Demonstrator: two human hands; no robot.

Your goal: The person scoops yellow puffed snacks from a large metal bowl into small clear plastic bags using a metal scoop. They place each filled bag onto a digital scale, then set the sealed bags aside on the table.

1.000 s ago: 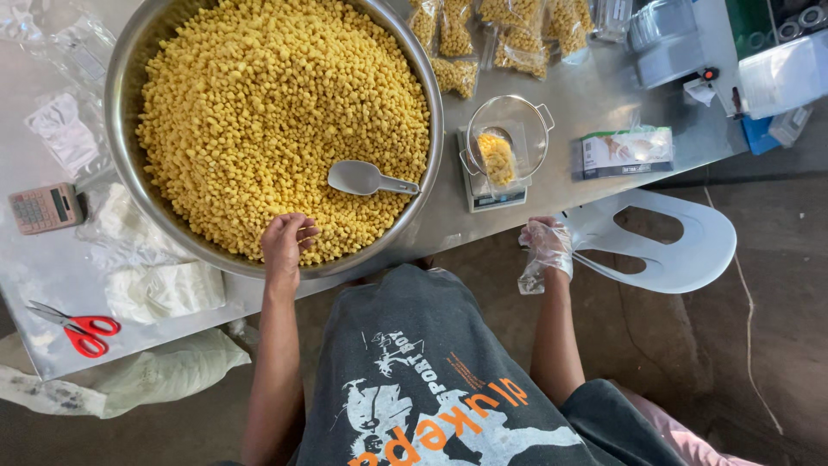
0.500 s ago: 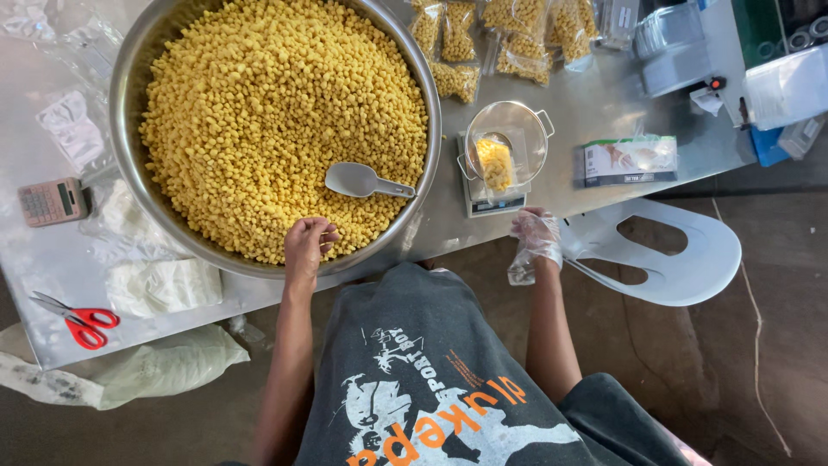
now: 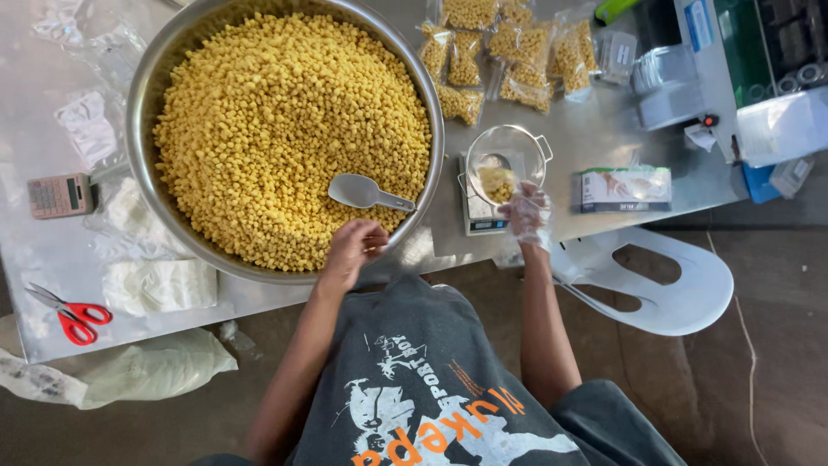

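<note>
**Portioning: early stage, bulk remaining**

Approx. six filled bags (image 3: 504,53) at tabletop far edge. Basin (image 3: 155,103) near full. Left hand (image 3: 352,250), grip loose, empty, by scoop (image 3: 366,193). Right hand (image 3: 528,216) (clear-gloved) grips film bag at scale cup (image 3: 509,160), part-filled.

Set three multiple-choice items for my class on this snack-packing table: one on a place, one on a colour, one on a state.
1. Where does the scoop lie?
A. in the big bowl
B. on the white chair
C. beside the scissors

2. What colour are the scissors' handles?
A. blue
B. red
C. green

3. What covers the right hand?
A. nothing
B. a wool mitten
C. a clear plastic glove

Key: 1 A, it rests on the yellow puffs; 2 B, the handles are red; 3 C, thin film wraps that hand.
</note>
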